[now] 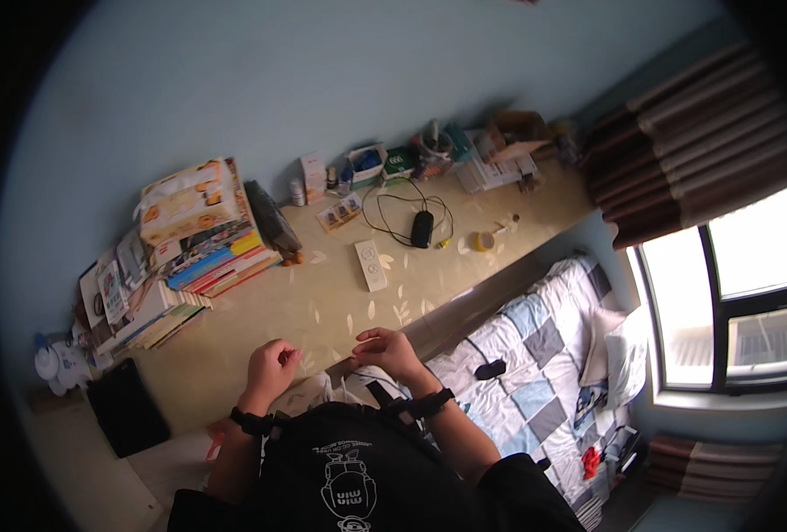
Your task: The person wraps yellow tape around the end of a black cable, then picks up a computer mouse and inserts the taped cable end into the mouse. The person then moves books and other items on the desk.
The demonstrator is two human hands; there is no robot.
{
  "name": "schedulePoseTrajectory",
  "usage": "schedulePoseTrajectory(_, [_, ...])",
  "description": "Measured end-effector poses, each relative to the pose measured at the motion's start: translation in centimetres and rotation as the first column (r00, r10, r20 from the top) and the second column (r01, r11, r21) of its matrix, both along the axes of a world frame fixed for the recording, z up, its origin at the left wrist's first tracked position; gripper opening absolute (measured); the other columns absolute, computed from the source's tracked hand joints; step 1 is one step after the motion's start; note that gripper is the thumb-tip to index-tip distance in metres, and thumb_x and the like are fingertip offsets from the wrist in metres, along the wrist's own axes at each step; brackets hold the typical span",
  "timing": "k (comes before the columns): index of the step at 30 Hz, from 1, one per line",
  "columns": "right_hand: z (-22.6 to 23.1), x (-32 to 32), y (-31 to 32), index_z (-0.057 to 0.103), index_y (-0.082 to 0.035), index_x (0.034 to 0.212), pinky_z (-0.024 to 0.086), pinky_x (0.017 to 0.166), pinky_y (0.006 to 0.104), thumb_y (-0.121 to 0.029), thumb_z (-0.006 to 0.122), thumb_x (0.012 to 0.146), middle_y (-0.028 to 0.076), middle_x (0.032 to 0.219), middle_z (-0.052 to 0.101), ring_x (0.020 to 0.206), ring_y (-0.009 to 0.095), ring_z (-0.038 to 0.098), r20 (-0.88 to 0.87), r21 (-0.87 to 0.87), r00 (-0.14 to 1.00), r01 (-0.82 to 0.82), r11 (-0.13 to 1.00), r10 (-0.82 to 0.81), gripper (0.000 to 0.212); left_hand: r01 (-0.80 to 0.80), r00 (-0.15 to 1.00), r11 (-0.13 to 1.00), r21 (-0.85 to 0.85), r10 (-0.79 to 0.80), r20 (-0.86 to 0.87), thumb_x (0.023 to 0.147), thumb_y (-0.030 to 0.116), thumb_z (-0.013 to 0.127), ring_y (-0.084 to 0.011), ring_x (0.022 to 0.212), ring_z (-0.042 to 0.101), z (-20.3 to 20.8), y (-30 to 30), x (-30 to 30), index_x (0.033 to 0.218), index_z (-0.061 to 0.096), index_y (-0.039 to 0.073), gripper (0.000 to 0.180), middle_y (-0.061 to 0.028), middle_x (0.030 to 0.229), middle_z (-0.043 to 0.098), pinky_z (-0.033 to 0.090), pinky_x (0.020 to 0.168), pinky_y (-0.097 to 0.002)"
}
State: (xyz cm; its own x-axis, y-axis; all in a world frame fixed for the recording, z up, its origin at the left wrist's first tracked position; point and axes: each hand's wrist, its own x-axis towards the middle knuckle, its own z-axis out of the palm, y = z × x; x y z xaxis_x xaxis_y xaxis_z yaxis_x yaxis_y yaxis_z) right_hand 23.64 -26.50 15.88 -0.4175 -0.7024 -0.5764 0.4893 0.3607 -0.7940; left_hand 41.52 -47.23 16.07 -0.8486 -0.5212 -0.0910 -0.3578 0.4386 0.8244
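My left hand is over the near edge of the desk, its fingers curled in with the thumb against them. Whatever it may hold is too small to make out. Just to its right, my right hand has its fingers bent and spread from the thumb, and nothing shows between them. The two hands are apart. Beyond them on the desk lies a white socket panel, touched by neither hand. A black adapter with a looped cable lies farther back.
Stacked books with a tissue pack on top fill the desk's left. Small boxes and a jar line the wall. A tape roll lies near the right end. A bed stands right, beside a window.
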Motion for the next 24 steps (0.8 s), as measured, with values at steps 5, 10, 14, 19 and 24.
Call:
schedulePoseTrajectory(5, [-1.7, -3.2, 2.6, 0.062, 0.003, 0.108, 0.055, 0.075, 0.0283, 0.005, 0.071, 0.075, 0.012, 0.094, 0.071, 0.084, 0.016, 0.067, 0.089, 0.006, 0.996, 0.026, 1.0, -0.026, 0.034, 0.042, 0.993, 0.999, 0.0, -0.042, 0.107, 0.084, 0.018, 0.071, -0.0199, 0.056, 0.06, -0.2, 0.6, -2.9, 0.078, 0.062, 0.001, 0.02, -0.0101, 0.065, 0.063, 0.047, 0.054, -0.0322])
schedulePoseTrajectory(10, [-3.1, -5.9, 3.5, 0.061, 0.002, 0.1, 0.056, 0.073, 0.0295, 0.006, 0.071, 0.073, 0.014, 0.093, 0.071, 0.082, 0.019, 0.068, 0.115, 0.005, 0.993, 0.038, 0.999, -0.038, 0.029, -0.01, 0.979, 0.999, -0.048, 0.02, 0.205, 0.084, 0.019, 0.071, -0.023, 0.058, 0.062, 0.1, 0.1, -3.7, 0.079, 0.063, 0.002, 0.019, -0.011, 0.067, 0.064, 0.048, 0.056, -0.0335])
schedulePoseTrajectory(14, [-4.9, -7.6, 2.8, 0.061, 0.001, 0.098, 0.055, 0.071, 0.0272, 0.01, 0.07, 0.072, 0.014, 0.092, 0.071, 0.081, 0.017, 0.067, 0.153, 0.002, 0.988, 0.001, 1.0, -0.002, 0.029, -0.114, 0.969, 0.992, -0.055, 0.124, 0.213, 0.083, 0.019, 0.072, -0.0247, 0.059, 0.062, -0.1, 1.2, -1.8, 0.079, 0.063, 0.002, 0.019, -0.0114, 0.068, 0.064, 0.049, 0.056, -0.0343])
schedulePoseTrajectory(19, [-7.6, -10.2, 0.4, 0.059, 0.003, 0.099, 0.055, 0.068, 0.0301, 0.002, 0.071, 0.074, 0.016, 0.093, 0.07, 0.077, 0.02, 0.068, -0.183, 0.061, 0.977, -0.103, 0.993, 0.112, 0.028, -0.205, 0.925, 0.979, -0.002, 0.195, 0.326, 0.082, 0.022, 0.071, -0.0274, 0.063, 0.064, -0.8, 3.2, 1.6, 0.081, 0.065, 0.003, 0.02, -0.0132, 0.073, 0.066, 0.051, 0.06, -0.0364])
schedulePoseTrajectory(24, [-10.2, -11.3, -4.7, 0.054, 0.002, 0.115, 0.053, 0.082, 0.0391, -0.027, 0.08, 0.071, 0.017, 0.105, 0.064, 0.096, 0.03, 0.065, -0.839, 0.33, 0.5, 0.153, 0.932, 0.215, 0.058, -0.272, 0.889, 0.962, 0.014, 0.245, 0.386, 0.084, 0.02, 0.07, -0.0196, 0.063, 0.062, -1.3, 5.4, 4.2, 0.083, 0.064, 0.0, 0.021, -0.0119, 0.072, 0.065, 0.049, 0.06, -0.032])
